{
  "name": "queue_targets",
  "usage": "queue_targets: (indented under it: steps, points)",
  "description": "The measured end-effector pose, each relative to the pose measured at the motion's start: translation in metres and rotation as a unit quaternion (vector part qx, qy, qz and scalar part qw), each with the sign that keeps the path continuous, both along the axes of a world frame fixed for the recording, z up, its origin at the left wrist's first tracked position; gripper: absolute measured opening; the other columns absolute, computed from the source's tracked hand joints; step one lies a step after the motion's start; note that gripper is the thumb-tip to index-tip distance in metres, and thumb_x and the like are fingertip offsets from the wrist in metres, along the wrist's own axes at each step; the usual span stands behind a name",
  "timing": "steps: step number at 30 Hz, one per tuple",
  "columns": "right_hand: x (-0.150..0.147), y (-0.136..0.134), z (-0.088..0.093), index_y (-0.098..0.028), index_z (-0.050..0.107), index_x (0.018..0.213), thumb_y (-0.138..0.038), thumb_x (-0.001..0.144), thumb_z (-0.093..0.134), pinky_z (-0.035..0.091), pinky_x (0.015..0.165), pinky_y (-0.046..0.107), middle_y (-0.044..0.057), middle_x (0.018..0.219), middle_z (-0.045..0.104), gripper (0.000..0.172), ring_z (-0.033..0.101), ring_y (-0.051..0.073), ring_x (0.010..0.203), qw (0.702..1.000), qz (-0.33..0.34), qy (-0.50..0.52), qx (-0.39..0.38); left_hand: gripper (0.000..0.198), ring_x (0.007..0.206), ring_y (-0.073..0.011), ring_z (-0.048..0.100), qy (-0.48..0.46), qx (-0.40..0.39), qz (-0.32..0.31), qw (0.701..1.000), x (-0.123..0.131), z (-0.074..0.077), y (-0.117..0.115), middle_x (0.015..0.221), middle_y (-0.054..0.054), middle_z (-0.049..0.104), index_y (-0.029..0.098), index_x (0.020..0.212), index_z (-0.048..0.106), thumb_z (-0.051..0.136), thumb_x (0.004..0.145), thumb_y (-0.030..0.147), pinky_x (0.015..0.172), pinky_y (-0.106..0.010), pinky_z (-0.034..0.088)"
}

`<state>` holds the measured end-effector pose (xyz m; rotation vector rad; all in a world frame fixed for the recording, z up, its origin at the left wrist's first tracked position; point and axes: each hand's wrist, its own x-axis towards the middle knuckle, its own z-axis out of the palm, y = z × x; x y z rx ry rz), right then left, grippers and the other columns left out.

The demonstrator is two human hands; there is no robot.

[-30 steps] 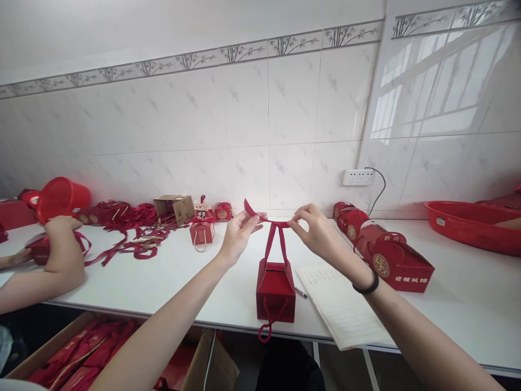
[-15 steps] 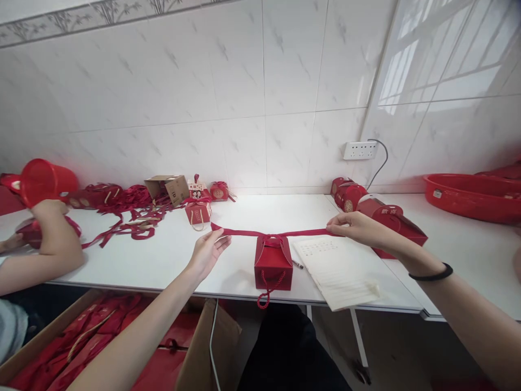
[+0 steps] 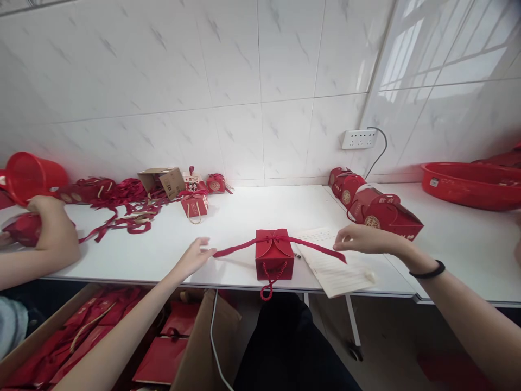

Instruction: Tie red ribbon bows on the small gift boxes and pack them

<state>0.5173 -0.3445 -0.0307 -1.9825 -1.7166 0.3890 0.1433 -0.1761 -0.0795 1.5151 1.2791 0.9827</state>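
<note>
A small red gift box stands on the table near its front edge, with a twisted red cord loop hanging down its front. A red ribbon runs through its top flaps, knotted in the middle, its two tails spread to the sides. My left hand is at the end of the left tail, fingers apart, fingertips at or just touching the ribbon. My right hand, with a black band on the wrist, hovers just above the right tail. Its fingers are bent and slightly parted, and the ribbon lies loose below them.
A lined paper pad and a pen lie right of the box. More red boxes and a red basin stand at right. Loose ribbons and a cardboard box are at left, beside another person's arm.
The ribbon tails, held taut by both hands before, now droop to the sides. Both hands have loosened and sit slightly lower. The box's top flaps look flatter and more closed.
</note>
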Motion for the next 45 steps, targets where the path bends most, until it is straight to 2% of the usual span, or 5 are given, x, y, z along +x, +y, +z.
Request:
queue_targets:
  steps: [4,8,15,28,45]
  points:
    - [-0.026,0.02,0.003,-0.019,0.068,0.077,-0.055,0.077,0.051,0.04,0.055,0.028,0.006,0.078,0.065,0.039,0.057,0.019,0.067,0.997,0.061,0.039,-0.02,0.024,0.098,-0.0225,0.058,0.075,0.158,-0.112,0.978,0.029,0.019,-0.014,0.1,-0.005,0.063,0.021,0.085,0.064,0.071,0.063,0.026,0.077,-0.026,0.046]
    - [-0.057,0.038,-0.004,-0.017,0.064,0.071,-0.06,0.076,0.053,0.034,0.049,0.025,0.001,0.061,0.057,0.045,0.047,0.013,0.053,0.986,0.115,0.121,-0.019,0.024,0.074,-0.018,0.058,0.129,0.071,-0.281,0.948,0.061,0.025,-0.026,0.079,-0.003,0.063,0.019,0.077,0.063,0.061,0.074,0.043,0.059,-0.023,0.043]
    - [-0.063,0.047,-0.024,-0.014,0.056,0.066,-0.059,0.069,0.064,0.044,0.063,0.027,0.003,0.064,0.06,0.047,0.057,0.014,0.064,0.926,0.138,0.339,-0.092,0.043,0.057,-0.0099,0.044,0.005,-0.085,-0.359,0.93,0.071,0.011,-0.017,0.062,0.004,0.041,0.016,0.065,0.047,0.054,0.075,0.057,0.059,-0.025,0.039]
    - [-0.052,0.044,-0.029,-0.014,0.054,0.066,-0.05,0.065,0.073,0.044,0.072,0.029,0.003,0.07,0.06,0.041,0.057,0.013,0.069,0.881,0.142,0.429,-0.14,0.042,0.048,-0.0059,0.027,0.012,-0.132,-0.378,0.916,0.066,0.0,-0.004,0.053,0.007,0.031,0.018,0.065,0.039,0.061,0.074,0.052,0.048,-0.02,0.02]
    - [-0.033,0.043,-0.047,-0.015,0.053,0.064,-0.047,0.066,0.072,0.037,0.062,0.025,0.001,0.067,0.056,0.037,0.054,0.012,0.065,0.873,0.132,0.439,-0.169,0.044,0.051,-0.0072,0.029,-0.077,-0.176,-0.444,0.875,0.064,-0.019,0.001,0.054,0.007,0.032,0.018,0.062,0.034,0.062,0.075,0.05,0.056,-0.024,0.028]
